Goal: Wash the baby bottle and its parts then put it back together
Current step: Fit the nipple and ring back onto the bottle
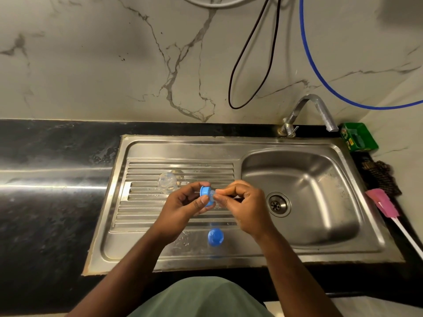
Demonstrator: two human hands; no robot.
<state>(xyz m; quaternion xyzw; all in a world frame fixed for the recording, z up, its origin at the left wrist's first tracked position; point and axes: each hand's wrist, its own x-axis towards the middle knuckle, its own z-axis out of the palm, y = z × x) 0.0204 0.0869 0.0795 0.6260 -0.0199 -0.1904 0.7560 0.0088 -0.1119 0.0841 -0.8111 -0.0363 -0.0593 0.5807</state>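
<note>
- Both hands meet above the ribbed steel drainboard (178,167) of the stainless sink unit, just left of the basin (302,193).
- The left hand (183,207) grips a blue plastic screw ring (206,195) of the baby bottle, thumb and fingers curled round its rim.
- The right hand (242,202) pinches a clear silicone teat (214,193) at the ring's side; the two hands are almost touching.
- One clear plastic bottle body (167,183) lies on its side on the drainboard, just left of the left hand and apart from it.
- One blue rounded plastic cap (215,236) stands on the flat front strip of the sink unit, below the hands and near the front edge.
- The basin holds one round drain (278,204); one bent metal tap (313,113) rises at the back rim, its spout over the basin's far right corner.
- The black polished stone counter (50,202) stretches wide to the left of the sink.
- On the narrow strip right of the sink: one green box (358,137) at the back, one dark scrubber (380,177), one pink-headed brush with a white handle (384,205) running toward the front edge.
- Two cables hang on the marble wall: one black (249,65), one blue (307,49).
</note>
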